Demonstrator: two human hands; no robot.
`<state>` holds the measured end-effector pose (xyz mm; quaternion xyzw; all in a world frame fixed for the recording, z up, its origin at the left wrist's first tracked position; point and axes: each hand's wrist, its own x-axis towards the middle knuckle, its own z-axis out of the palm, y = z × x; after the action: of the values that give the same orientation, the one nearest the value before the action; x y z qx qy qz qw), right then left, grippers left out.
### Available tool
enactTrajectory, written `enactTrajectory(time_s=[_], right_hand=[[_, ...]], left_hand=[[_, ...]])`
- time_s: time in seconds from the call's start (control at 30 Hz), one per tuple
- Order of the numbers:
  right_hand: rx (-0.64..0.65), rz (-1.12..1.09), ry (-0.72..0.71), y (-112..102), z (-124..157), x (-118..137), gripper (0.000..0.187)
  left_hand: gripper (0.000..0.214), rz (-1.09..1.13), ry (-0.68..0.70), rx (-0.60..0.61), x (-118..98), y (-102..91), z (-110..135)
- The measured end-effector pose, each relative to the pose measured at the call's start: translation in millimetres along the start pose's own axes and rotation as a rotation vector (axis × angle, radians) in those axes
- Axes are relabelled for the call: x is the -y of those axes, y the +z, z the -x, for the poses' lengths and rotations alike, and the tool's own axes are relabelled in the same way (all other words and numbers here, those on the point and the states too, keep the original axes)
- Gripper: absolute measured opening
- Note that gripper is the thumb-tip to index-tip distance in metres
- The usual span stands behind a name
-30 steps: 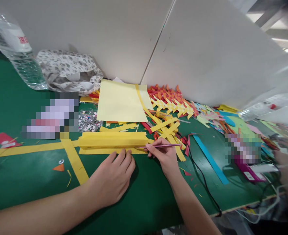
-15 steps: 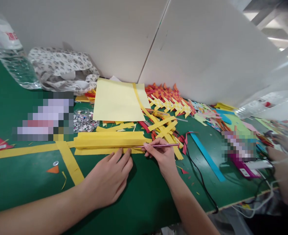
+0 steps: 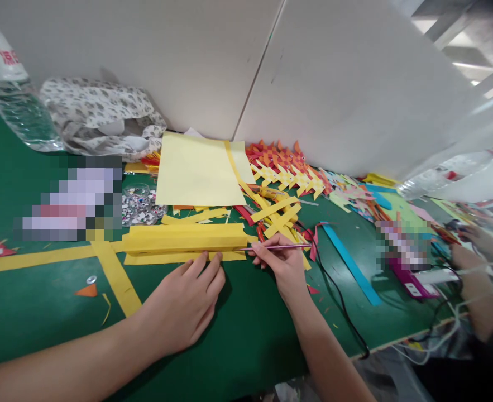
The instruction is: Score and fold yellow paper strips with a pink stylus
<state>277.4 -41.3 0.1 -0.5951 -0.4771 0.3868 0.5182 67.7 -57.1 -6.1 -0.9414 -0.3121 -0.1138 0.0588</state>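
On the green table (image 3: 238,346), a long folded yellow paper bundle (image 3: 183,239) is lying flat.
Open fingers of the left hand (image 3: 183,304) are pinning its near edge, seemingly against sliding; the right hand (image 3: 282,265) is pinching a thin pink stick (image 3: 277,247) at its right end.

Worktop: a green worktop (image 3: 238,346) lies under me, and its front edge (image 3: 397,345) slants away on my right.
Wall: two white panels (image 3: 146,56) stand at the worktop's back, close ahead of me.
Seam: a thin slanted joint (image 3: 257,72) where the panels meet.
Ceiling: grey beams (image 3: 443,22) show at top right.
Light: one bright strip (image 3: 472,66) glows there.
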Motion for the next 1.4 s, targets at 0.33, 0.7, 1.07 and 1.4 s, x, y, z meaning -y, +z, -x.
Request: enactTrajectory(time_s=[0.33,0.7,1.07,1.4], right_hand=[[-0.027,0.041,0.011,-7.5,0.3,6.2,0.028],[-0.183,0.079,-0.062,-21.7,0.5,2.3,0.026],[0.073,0.068,-0.041,14.1,6.6,9.1,0.026],[0.032,0.062,-0.029,8.3,4.6,3.4,0.027]], left_hand=[[0.037,-0.001,-0.004,-0.009,1.3,0.4,0.5],[0.037,0.000,-0.009,0.003,0.2,2.4,1.2],[0.035,-0.002,-0.003,-0.008,0.2,0.6,0.4],[0.037,-0.008,-0.006,-0.017,-0.1,0.5,0.8]])
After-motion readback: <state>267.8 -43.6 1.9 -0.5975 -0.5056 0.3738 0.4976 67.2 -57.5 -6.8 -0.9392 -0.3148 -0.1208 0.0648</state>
